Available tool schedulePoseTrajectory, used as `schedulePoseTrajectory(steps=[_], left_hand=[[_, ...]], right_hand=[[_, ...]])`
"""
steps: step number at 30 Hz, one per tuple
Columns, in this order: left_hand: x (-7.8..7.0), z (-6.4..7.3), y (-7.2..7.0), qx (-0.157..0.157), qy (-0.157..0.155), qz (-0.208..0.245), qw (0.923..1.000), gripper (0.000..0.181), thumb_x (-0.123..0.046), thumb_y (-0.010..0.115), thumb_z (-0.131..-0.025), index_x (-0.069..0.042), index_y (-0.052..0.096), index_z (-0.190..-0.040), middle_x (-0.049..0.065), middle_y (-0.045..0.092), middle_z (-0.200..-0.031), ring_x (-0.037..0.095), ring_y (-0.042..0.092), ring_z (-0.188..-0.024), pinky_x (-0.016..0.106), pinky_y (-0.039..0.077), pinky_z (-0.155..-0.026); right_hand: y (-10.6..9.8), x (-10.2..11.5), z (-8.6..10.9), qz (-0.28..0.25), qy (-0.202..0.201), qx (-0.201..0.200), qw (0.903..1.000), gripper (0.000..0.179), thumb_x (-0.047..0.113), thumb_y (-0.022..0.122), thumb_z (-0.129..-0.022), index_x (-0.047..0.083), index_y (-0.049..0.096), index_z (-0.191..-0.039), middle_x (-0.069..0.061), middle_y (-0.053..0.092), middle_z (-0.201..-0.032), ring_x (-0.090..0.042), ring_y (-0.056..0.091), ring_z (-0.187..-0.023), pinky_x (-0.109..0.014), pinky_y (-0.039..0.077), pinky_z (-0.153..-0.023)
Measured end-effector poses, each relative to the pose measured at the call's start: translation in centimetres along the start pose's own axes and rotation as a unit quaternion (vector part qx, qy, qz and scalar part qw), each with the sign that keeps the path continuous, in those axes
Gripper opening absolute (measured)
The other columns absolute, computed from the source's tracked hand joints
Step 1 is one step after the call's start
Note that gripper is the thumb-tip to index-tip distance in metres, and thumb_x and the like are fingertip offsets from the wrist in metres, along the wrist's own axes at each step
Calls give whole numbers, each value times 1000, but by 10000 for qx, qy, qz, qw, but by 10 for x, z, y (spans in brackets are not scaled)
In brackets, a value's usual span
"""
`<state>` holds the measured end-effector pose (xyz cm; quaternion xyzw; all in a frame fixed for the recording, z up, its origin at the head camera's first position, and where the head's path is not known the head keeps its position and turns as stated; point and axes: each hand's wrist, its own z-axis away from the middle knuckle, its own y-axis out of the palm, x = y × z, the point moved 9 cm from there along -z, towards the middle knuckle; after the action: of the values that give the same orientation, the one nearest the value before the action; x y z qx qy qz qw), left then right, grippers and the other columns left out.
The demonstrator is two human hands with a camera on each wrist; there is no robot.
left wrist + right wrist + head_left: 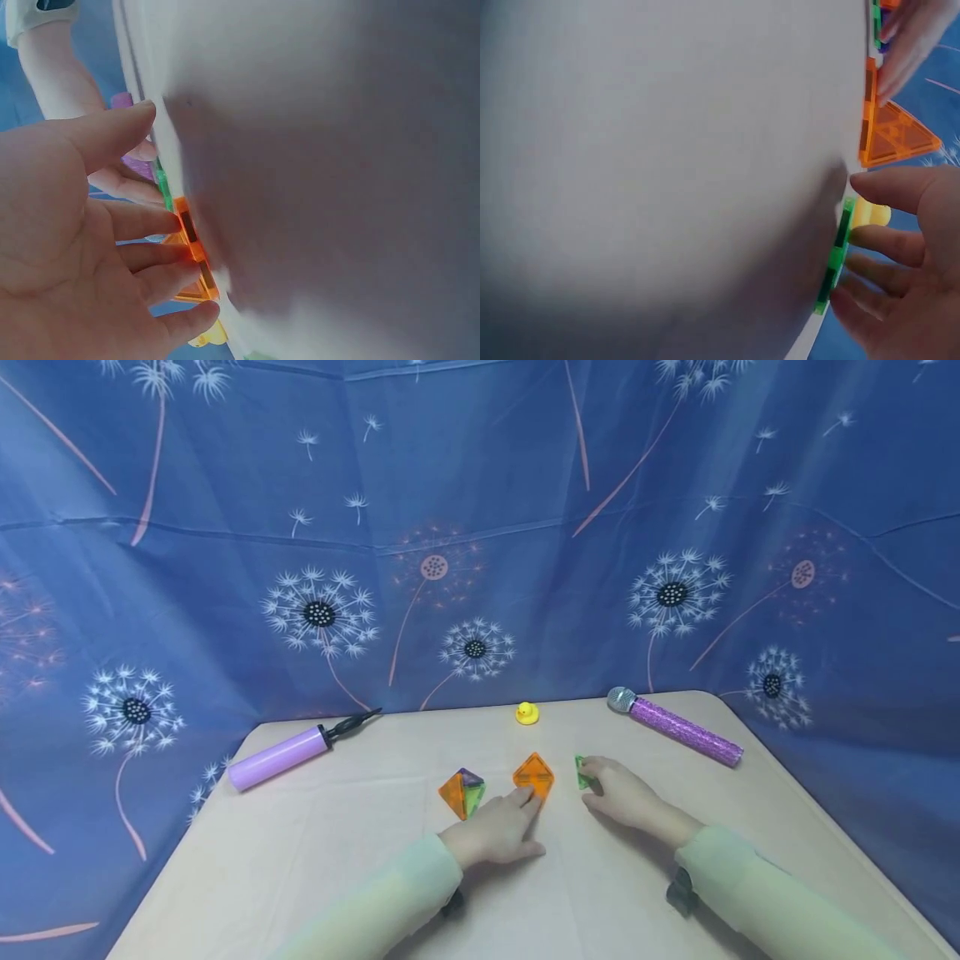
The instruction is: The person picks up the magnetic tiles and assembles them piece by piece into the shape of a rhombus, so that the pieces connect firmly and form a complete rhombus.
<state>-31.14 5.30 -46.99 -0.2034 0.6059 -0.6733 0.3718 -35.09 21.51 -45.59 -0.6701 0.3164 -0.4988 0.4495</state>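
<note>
Blue cloth [517, 468] printed with dandelions hangs behind a pale surface [300, 877]. At the centre, the left hand [498, 828] shows a loosely spread grip: its extended fingers touch an orange piece [534, 768] (diamond-shaped in outline from the head view), while the thumb stands away from it. On the right hand [622, 792], the fingertips touch a small translucent green piece [580, 775] and the thumb is held apart, so that this grip is likewise spread; whether the green piece stands or lies flat cannot be told. The orange piece sits between the green piece and a multicoloured solid [452, 795] (orange, green and purple faces), just beside the left hand. Behind the orange piece, near the back edge, stands a yellow duck [527, 715]. At the left, a lilac pump [281, 758] lies aslant, its black nozzle [351, 724] towards the cloth; at the right, a glittery purple microphone [686, 732] lies aslant. Pale green sleeves [772, 893] cover both forearms.
</note>
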Motion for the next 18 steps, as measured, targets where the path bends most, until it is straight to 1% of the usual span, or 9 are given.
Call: schedulePoseTrajectory(steps=[5, 8, 13, 18], left_hand=[[1, -1, -2, -85, 134, -263, 9995, 74, -52, 65, -97, -11, 44, -155, 8, 37, -161, 21, 36, -147, 41, 40, -113], [0, -1, -3, -91, 146, -297, 9994, 74, -53, 65, -97, -11, 45, -154, 9, 38, -161, 21, 37, -146, 41, 41, -113], [-1, -2, -4, -81, 139, -257, 9995, 73, -52, 65, -97, -11, 46, -154, 9, 39, -160, 21, 39, -145, 40, 41, -113], [1, -3, -5, -120, 159, -235, 9995, 71, -49, 67, -97, -12, 47, -154, 8, 42, -159, 21, 43, -143, 38, 41, -112]], right_hand=[[0, -3, -6, 142, 146, -197, 9996, 40, 18, 83, -83, -1, 67, -115, -27, 56, -133, -47, 52, -124, -60, 41, -107], [0, -3, -9, 111, 136, -196, 9997, 39, 20, 84, -83, 1, 66, -112, -23, 59, -125, -43, 56, -116, -58, 46, -103], [-2, -5, -16, 256, 167, -140, 9994, 42, 18, 83, -84, 0, 66, -118, -20, 62, -121, -38, 60, -110, -56, 50, -98], [-5, -3, -22, 526, 19, -160, 9985, 44, 20, 82, -83, -1, 68, -119, -17, 66, -113, -32, 62, -99, -53, 53, -93]])
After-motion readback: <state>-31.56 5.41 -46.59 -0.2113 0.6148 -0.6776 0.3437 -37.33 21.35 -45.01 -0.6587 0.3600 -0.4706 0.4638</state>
